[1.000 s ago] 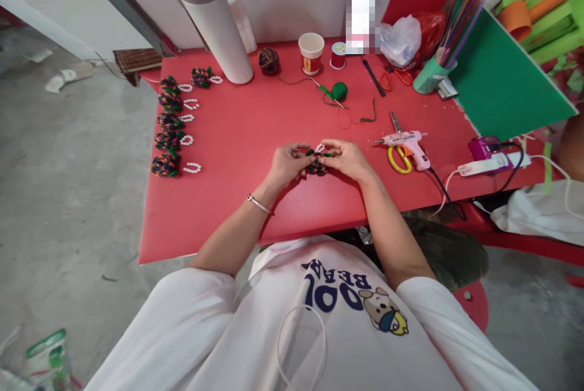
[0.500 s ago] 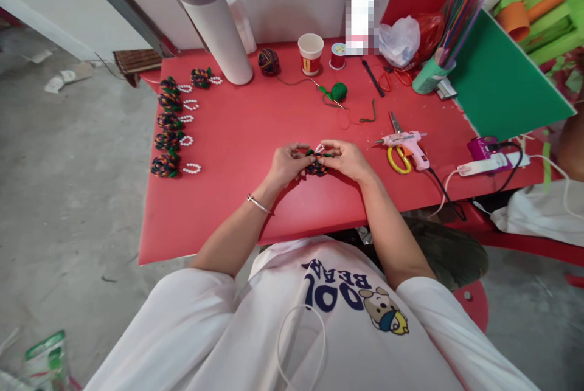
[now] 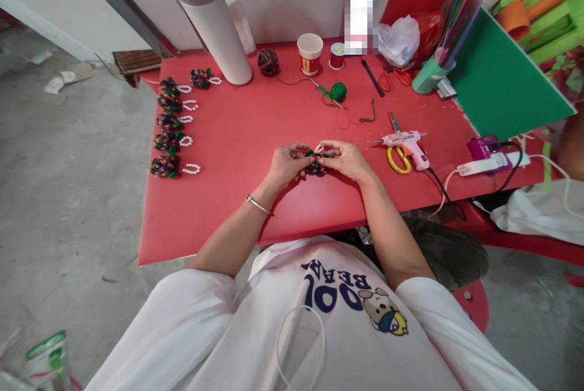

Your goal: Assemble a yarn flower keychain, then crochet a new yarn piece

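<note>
fingers of the left hand (image 3: 286,166) and right hand (image 3: 349,160) pinch a yarn flower (image 3: 316,168), left of the glue gun (image 3: 409,141).

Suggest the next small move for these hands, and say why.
Perhaps ease the right hand off the yarn piece, leaving it with the left hand: both hands pinch it, its white bead loop already shows, and similar beaded pieces lie along the red table's left side.
</note>
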Demonstrator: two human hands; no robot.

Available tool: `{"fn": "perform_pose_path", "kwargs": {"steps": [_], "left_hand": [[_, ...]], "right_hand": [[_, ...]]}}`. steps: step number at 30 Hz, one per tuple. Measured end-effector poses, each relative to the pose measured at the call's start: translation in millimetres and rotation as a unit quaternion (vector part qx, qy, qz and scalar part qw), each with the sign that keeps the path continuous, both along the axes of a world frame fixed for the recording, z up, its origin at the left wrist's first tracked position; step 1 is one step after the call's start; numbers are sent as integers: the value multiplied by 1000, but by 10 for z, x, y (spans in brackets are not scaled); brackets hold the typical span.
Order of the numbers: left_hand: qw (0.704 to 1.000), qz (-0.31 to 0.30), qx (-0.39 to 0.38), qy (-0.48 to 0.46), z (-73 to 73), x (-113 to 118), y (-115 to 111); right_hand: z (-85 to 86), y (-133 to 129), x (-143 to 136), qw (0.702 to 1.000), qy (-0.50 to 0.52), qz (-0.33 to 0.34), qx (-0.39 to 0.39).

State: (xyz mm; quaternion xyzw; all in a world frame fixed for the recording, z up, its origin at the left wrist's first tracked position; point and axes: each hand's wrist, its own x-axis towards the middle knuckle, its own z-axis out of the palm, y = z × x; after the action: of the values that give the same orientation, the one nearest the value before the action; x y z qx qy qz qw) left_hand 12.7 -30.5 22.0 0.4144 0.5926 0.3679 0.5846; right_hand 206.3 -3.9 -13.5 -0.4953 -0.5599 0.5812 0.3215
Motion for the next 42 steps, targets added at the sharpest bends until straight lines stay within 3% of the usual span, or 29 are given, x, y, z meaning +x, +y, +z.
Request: {"fn": "perform_pose_path", "kwargs": {"steps": [42], "left_hand": [[1000,-8,0,-1,-18,-17,2]], "right_hand": [[9,-7,0,1000,0,-2,2]]}}
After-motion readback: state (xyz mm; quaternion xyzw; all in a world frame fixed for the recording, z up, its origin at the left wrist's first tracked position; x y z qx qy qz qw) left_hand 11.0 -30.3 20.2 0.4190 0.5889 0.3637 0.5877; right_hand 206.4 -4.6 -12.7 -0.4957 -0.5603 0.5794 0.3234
